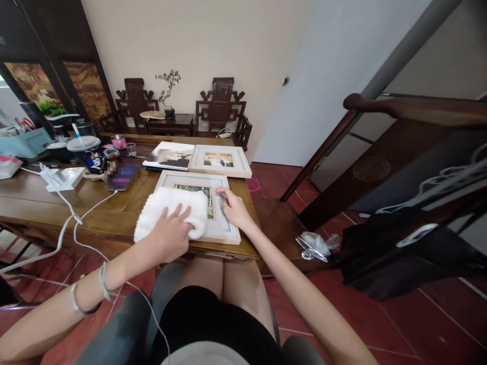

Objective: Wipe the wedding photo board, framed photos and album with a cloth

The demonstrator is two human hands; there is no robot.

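Note:
A white fluffy towel (152,210) covers the lower left part of a pale picture frame (224,234) lying on the wooden table. My left hand (173,235) presses on the towel from above, its fingers a little apart and a fold of the towel bunched by the fingertips. At the frame's right side, my right hand (234,207) holds the frame, with bent fingers reaching over the edge onto its inner border. A green picture shows in the middle of the frame, partly hidden by the towel.
Behind lie a second frame (240,161) and a photo album (167,154). On the left are a phone (124,177) with a cable, a lidded cup (93,158), a power strip (63,178) and a blue box (28,143). A wooden chair (380,157) stands right.

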